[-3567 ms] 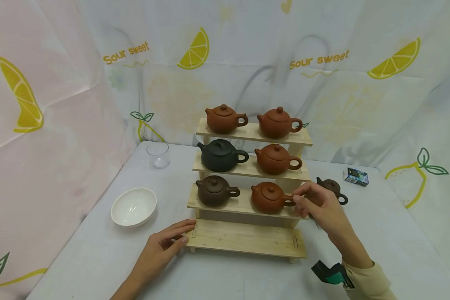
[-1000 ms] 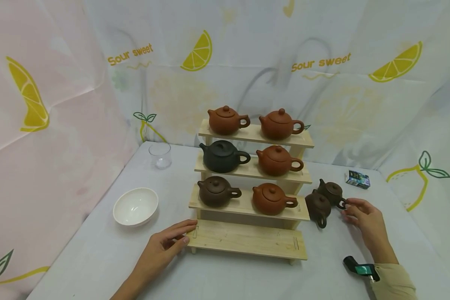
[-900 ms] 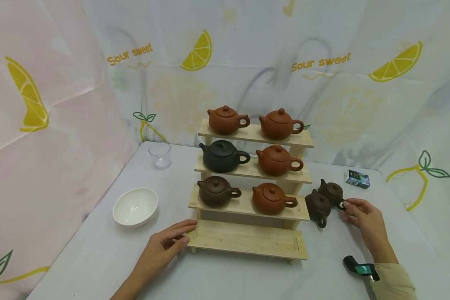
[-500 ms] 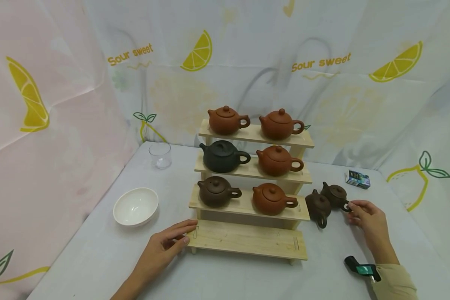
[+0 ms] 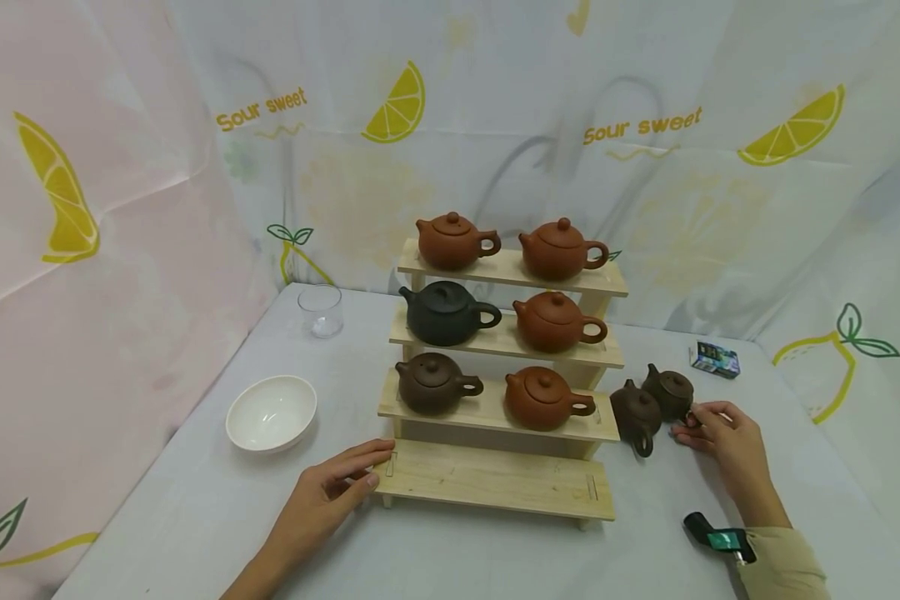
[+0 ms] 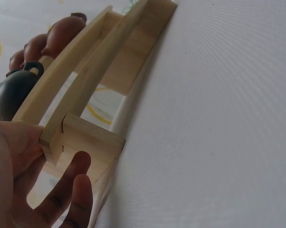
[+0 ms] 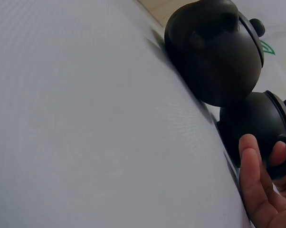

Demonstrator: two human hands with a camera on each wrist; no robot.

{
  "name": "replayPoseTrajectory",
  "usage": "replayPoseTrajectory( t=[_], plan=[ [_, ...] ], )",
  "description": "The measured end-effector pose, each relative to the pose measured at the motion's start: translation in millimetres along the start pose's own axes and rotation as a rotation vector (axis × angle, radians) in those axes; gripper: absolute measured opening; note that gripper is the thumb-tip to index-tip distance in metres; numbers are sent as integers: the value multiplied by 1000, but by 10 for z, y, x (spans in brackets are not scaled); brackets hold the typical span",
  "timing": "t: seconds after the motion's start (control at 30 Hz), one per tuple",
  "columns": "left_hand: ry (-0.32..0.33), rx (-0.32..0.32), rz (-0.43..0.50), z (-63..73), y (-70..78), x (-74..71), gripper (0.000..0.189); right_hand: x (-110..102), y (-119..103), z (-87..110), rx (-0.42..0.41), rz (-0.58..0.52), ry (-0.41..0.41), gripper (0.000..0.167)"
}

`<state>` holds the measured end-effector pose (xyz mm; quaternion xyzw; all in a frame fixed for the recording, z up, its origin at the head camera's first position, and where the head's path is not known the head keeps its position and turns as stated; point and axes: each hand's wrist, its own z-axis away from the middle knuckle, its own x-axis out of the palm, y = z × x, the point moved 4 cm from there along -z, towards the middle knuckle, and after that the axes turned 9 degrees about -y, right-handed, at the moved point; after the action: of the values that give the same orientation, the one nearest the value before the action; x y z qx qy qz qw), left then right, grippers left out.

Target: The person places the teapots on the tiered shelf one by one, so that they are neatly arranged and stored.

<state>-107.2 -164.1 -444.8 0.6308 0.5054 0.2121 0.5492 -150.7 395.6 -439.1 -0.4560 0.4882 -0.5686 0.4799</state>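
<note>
At the right of the head view, my right hand (image 5: 731, 446) holds the handle of a small dark brown teapot (image 5: 667, 393) standing on the table. The right wrist view shows a fingertip (image 7: 278, 154) inside that handle's loop. A second dark teapot (image 5: 636, 414) stands close against it, its handle toward me. My left hand (image 5: 330, 492) rests on the left end of the wooden tiered rack (image 5: 495, 479), index finger over the bottom board and thumb at its front corner. The left wrist view shows its lower fingers (image 6: 81, 164) loosely bent, off the wood.
Several teapots fill the upper three tiers, including a black teapot (image 5: 444, 315) and a red-brown teapot (image 5: 543, 398). The bottom board is bare. A white bowl (image 5: 272, 414) and a clear glass (image 5: 320, 312) stand left; a small printed box (image 5: 715, 359) lies back right.
My right hand has left the red-brown teapot's handle on the third tier and gone right to the dark teapot. That teapot has shifted slightly right and nearer. My left hand stays put.
</note>
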Motion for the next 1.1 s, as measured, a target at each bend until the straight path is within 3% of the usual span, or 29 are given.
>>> replayPoseTrajectory(
  t=[0.3,0.53,0.77,1.1],
  plan=[
    [-3,-44,-5,-24,-55,30,31,-26,-38,56,-60,-30,87,7],
    [12,-51,-22,9,-38,7,31,1,-92,77,-94,-25,103,8],
    [8,-59,-16,20,-30,-7,32,67,-244,98,-145,-53,68,12],
    [-1,-70,-12,-2,-20,4,32,113,-530,189,-143,23,29,9]
  ],
)
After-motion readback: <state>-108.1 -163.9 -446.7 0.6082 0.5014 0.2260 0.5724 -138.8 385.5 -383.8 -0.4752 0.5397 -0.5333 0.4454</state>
